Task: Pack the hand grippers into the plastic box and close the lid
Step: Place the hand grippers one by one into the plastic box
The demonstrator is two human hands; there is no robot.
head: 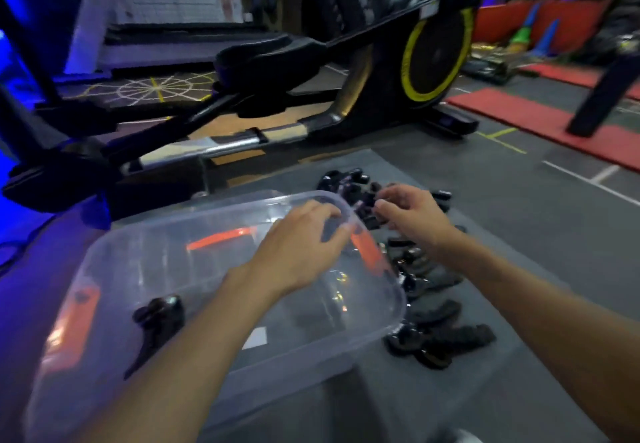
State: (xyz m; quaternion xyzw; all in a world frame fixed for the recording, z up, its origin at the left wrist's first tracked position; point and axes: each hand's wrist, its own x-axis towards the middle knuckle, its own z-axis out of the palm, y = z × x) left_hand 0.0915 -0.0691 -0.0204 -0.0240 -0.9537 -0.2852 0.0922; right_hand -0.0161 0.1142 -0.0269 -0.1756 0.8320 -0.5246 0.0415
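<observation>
Clear plastic box (156, 234), white label (254, 337) unreadable, left hand (298, 248) grasp unclear, right hand (412, 215) fingers (384, 205) pinching hand gripper (362, 204)

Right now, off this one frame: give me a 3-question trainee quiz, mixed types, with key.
1. True or false: the lid is already on the plastic box.
2. Multiple choice: most of the hand grippers lie
A) inside the box
B) on the grey mat, right of the box
C) on the exercise machine
3. Short answer: which hand is over the box, and where is the other?

Key
1. False. The box is open, and no lid shows on it.
2. B. Only one gripper clearly lies inside.
3. The left hand is over the box. The right hand is at the pile.
</observation>
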